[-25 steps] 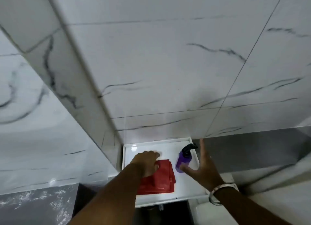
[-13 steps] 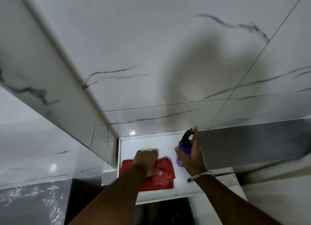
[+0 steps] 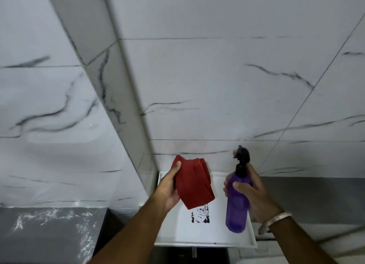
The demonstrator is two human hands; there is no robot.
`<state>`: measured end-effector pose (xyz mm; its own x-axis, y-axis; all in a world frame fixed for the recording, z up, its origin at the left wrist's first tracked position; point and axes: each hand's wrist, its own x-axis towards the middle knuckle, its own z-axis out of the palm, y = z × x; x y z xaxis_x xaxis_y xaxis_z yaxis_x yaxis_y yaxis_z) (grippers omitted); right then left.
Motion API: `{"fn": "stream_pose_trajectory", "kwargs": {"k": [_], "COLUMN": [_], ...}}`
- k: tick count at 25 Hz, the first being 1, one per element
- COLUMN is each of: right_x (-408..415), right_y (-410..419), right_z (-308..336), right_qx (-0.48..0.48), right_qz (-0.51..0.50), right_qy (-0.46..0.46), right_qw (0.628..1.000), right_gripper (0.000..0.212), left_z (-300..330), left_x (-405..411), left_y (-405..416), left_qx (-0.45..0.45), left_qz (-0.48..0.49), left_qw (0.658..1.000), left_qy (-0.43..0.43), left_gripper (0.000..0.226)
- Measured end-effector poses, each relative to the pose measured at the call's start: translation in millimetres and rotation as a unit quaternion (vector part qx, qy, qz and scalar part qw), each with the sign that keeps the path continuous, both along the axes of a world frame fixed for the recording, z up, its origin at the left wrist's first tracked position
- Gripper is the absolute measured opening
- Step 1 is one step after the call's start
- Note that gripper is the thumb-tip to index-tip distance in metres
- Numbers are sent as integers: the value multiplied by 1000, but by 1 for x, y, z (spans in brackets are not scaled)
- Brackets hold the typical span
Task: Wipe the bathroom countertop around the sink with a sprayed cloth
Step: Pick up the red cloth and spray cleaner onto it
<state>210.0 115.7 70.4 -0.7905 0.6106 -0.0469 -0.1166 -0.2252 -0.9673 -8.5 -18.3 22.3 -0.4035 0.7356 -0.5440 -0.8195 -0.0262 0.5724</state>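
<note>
A folded red cloth [image 3: 192, 182] is lifted above the white tray [image 3: 221, 238], gripped by my left hand [image 3: 169, 186] with the thumb on its upper edge. My right hand [image 3: 254, 192] is wrapped around a purple spray bottle [image 3: 237, 208] with a black trigger head [image 3: 242, 157], held upright to the right of the cloth and a little apart from it. Both are raised off the tray. A dark printed mark [image 3: 200, 216] shows on the tray's bare floor below the cloth. No sink is in view.
White marble-veined wall tiles [image 3: 217, 86] fill the view ahead, with a projecting tiled corner [image 3: 118, 97] to the left of the tray. A dark grey speckled surface [image 3: 49, 230] lies at lower left. A grey band [image 3: 316, 192] runs right of the tray.
Both hands have lifted: the left raised the red cloth off the tray, the right closed around the purple bottle and picked it up. The printed mark on the tray is now uncovered.
</note>
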Motion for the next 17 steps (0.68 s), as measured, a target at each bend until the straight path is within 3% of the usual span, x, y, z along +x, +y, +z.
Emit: {"fn": "stream_pose_trajectory", "kwargs": {"k": [5,10,17], "right_x": [-10,-24,-25], "right_y": [-21,-31,-31], "right_z": [27,42,59], "right_qx": [-20,-1,-7], "right_qz": [115,82,79], "right_qy": [-51,-92,-73], "right_qw": [992,992,994], "right_gripper": [55,39,36], "left_z": [50,91,114], "left_x": [8,9,6], "left_y": [18,29,31], "left_qx": [43,27,57], "left_qz": [-11,-31,-32], "left_qw": [998,986,985], "left_qy": [32,162,163], "left_gripper": [47,29,29]}}
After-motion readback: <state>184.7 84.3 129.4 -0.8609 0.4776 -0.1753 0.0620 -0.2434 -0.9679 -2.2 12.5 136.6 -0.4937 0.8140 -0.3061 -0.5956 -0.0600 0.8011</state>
